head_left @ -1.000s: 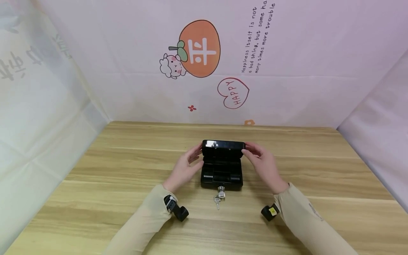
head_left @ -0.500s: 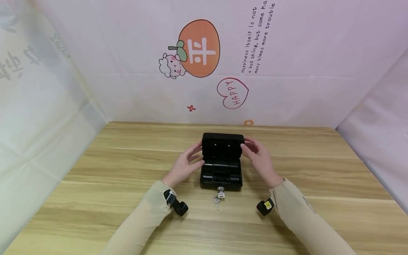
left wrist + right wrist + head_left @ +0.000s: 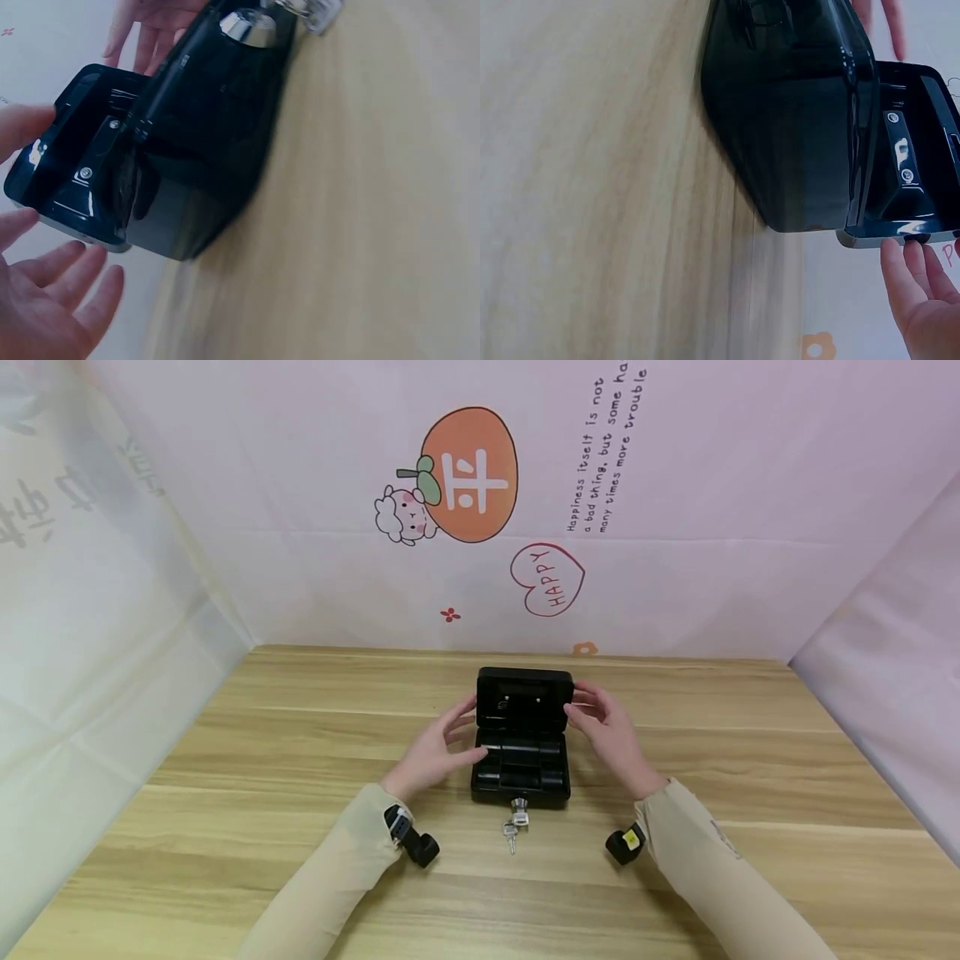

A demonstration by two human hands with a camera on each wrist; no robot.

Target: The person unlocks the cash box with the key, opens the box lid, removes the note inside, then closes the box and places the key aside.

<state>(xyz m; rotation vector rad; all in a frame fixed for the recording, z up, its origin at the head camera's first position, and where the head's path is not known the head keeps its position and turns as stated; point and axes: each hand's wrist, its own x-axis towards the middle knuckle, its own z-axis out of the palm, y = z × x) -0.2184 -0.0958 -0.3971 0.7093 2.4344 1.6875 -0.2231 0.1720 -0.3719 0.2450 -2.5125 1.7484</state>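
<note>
A small black cash box [image 3: 521,793] sits on the table with its lid [image 3: 525,697] raised upright. Screw heads show inside the lid. My left hand [image 3: 435,756] is at the box's left side, fingers extended beside the lid's left edge and thumb over the box's rim. On the other side, fingertips of my right hand [image 3: 609,735] touch the lid's right edge, with the thumb overlapping its front. In the right wrist view these fingers [image 3: 900,277] are fairly straight. A key [image 3: 521,817] sits in the front lock, and a second key [image 3: 512,838] hangs from it.
The wood-grain table [image 3: 300,760] runs back to a printed cloth wall [image 3: 675,593], with cloth also along both sides. A black wrist camera [image 3: 423,850] is strapped to the left sleeve, another camera [image 3: 622,846] to the right.
The lid has swung up and back, from tilted forward to upright, showing its inside. My right hand followed it backward slightly. My left thumb has moved in over the box's rim.
</note>
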